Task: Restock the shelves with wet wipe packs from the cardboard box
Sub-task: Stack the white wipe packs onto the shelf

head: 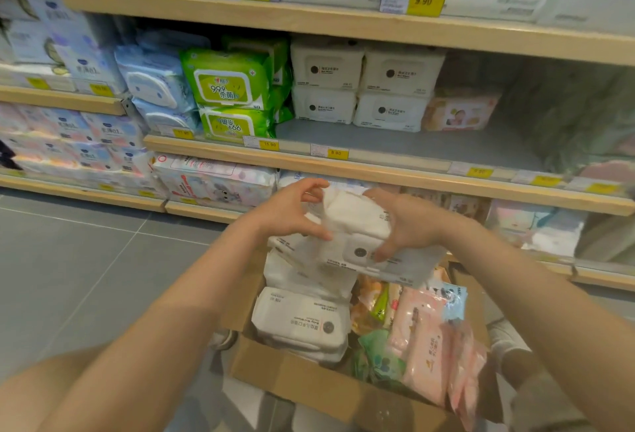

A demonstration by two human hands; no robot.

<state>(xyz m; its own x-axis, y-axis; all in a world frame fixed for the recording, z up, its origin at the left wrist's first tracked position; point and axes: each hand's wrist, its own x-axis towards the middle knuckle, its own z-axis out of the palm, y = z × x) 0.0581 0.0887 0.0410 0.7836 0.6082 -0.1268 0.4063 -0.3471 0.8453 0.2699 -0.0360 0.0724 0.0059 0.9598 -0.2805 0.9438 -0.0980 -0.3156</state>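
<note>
Both hands clamp one white pack (350,225): left hand (292,213) curled on its left end, right hand (409,225) on its right end, fingers over the lid. Pack hangs above the box (299,380), long axis left-right. Matching white stack (360,84) sits up and ahead on the middle shelf (395,170), bare space beside it; neither hand clearly nearer.

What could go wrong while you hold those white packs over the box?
Both hands, left and right, hold a loose stack of white wet wipe packs above the cardboard box. The lower pack seems to sag, so it might slip out and fall back in. The matching white packs on the shelf are stacked two high, so a careless push could topple them.
</note>
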